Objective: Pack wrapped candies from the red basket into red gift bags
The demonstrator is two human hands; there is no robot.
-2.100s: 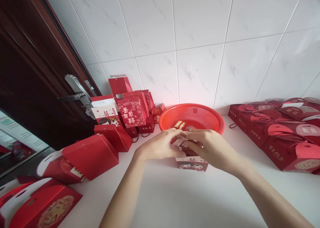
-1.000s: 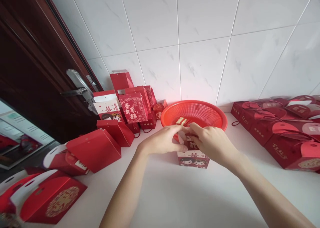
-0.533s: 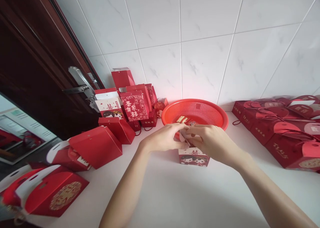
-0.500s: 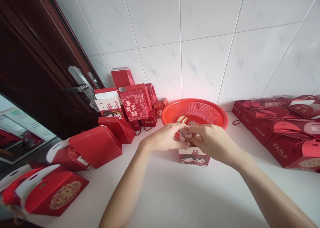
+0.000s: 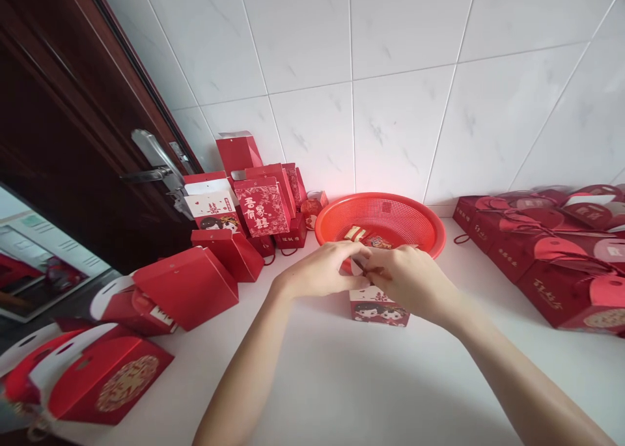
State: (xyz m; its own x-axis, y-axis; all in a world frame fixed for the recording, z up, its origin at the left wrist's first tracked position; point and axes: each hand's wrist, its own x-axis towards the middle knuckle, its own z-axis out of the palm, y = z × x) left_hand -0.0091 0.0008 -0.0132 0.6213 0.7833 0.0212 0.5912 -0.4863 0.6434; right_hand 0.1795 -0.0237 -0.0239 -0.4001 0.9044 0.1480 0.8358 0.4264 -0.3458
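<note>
1. A small red box (image 5: 379,308) with a cartoon couple printed on its front stands on the white surface (image 5: 342,381), just in front of the red mesh basket (image 5: 420,221).
2. The left hand (image 5: 319,271) rests on the top of the small red box from the left; its fingers are curled and pinch a pale flap at the box's top edge.
3. The right hand (image 5: 410,280) covers the top of the box from the right, its fingers bent down onto the same flap, so that the two hands meet above the box.
4. Only the box's front face and lower part show; its top is hidden under the hands.
5. The basket sits against the tiled wall (image 5: 390,75) and holds a few small red and gold packets, too small to make out.
6. To the left, upright red gift boxes (image 5: 261,205) stand in a cluster near a dark door (image 5: 58,140) with a metal handle (image 5: 151,166).
7. Larger red boxes (image 5: 180,290) lie tipped on the near left of the surface.
8. On the right, a row of flat red boxes with rounded flaps (image 5: 547,257) lies along the surface, well apart from the hands.
</note>
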